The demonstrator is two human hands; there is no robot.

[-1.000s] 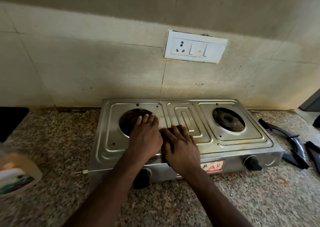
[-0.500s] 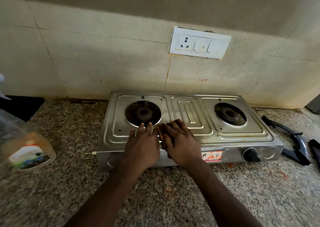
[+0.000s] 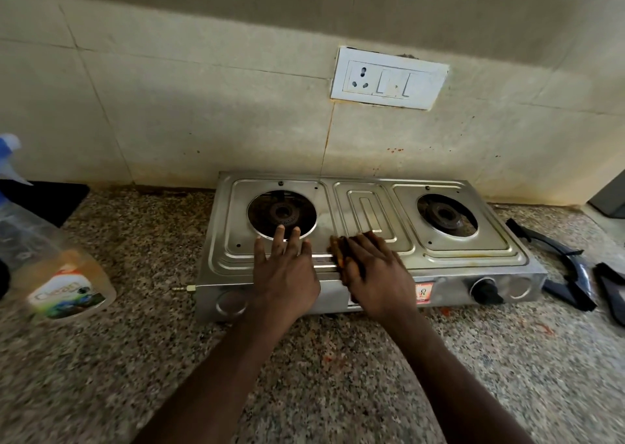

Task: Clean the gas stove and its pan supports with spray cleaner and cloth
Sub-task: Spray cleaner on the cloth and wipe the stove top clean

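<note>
The gas stove (image 3: 473, 257), a steel two-burner model, stands on the bench (image 3: 338, 376) with its back against the tiled wall (image 3: 203, 105), and both hands are on its top.

The right grip (image 3: 375, 274) lies palm down with the fingers fairly straight and spread. It presses a brown-orange cloth (image 3: 338, 247) flat against the front edge of the ribbed middle panel. The cloth shows beside the fingers on the left and again under the heel of the hand, and the fingers do not curl round it.

The left grip (image 3: 287, 274) is just beside it, apart from the cloth. It is open and flat on the steel and holds nothing. Its fingertips reach the near rim of the left burner (image 3: 282, 213) opening.

The right burner (image 3: 446, 215) sits bare in its own opening, and neither burner has a support over it. On the stove's front face a red label (image 3: 424, 291) is next to the right wrist, with a black knob (image 3: 485, 289) further right. A small brass gas inlet (image 3: 184, 288) sticks out of the left end.

Two dark pan supports (image 3: 558, 264) lie on the bench to the right of the stove, the farther one cut by the picture edge. Well to the left a clear spray cleaner bottle (image 3: 57, 274) stands on the bench, blurred, with amber liquid low inside and a pale trigger head. A white switch plate (image 3: 389, 78) with a socket is on the wall above the stove.
</note>
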